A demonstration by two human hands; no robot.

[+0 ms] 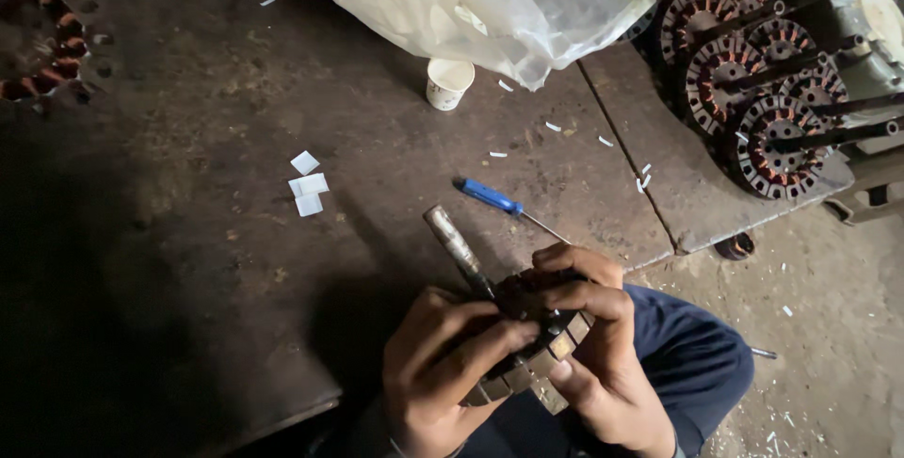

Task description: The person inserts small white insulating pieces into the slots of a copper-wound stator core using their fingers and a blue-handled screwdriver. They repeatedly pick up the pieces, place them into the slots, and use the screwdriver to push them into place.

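Hands meet low in the view, at about six o'clock, both wrapped around a motor rotor held over the person's lap in dark blue trousers. The left hand cups the laminated core from nine o'clock, fingers curled closed around it. The right hand grips from three o'clock, its fingers bent tight over the top edge, thumb pressed on the metal segments. The rotor's steel shaft sticks up and away toward eleven o'clock, over the edge of the dark work table.

By the look of it, the work in hand is fitting or seating something into the core's slots; what the fingertips press on is hidden. A next move would call for a steady left grip while the right fingers work along the rim.

On the table, a blue-handled screwdriver lies just beyond the shaft at twelve o'clock. Small white paper slips sit at ten o'clock, a paper cup stands under a crumpled plastic bag, and stacked rotors fill two o'clock.
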